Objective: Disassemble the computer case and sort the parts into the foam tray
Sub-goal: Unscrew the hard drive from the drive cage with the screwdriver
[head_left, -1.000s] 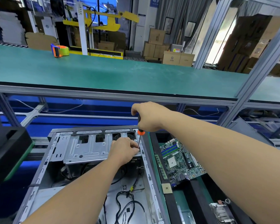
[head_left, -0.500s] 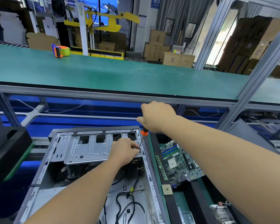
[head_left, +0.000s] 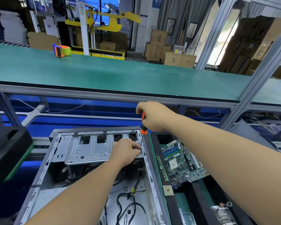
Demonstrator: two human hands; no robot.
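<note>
The screwdriver point(head_left: 142, 127) is gripped by the curled right hand point(head_left: 154, 116), its long axis near upright; its tip is met at the drive cage point(head_left: 89, 149) corner inside the computer case point(head_left: 150, 172) by the left hand point(head_left: 125, 152), whose fingers point(head_left: 136, 151) are pinched there, nearer the screw point.

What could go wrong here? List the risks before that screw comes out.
1. The screwdriver stands tilted while the left hand pinches right at its tip; a slip could jab the fingers.
2. A loosened screw might drop among the cables in the computer case.
3. The right hand works beside the motherboard in the foam tray; a slipping arm could knock it.
</note>
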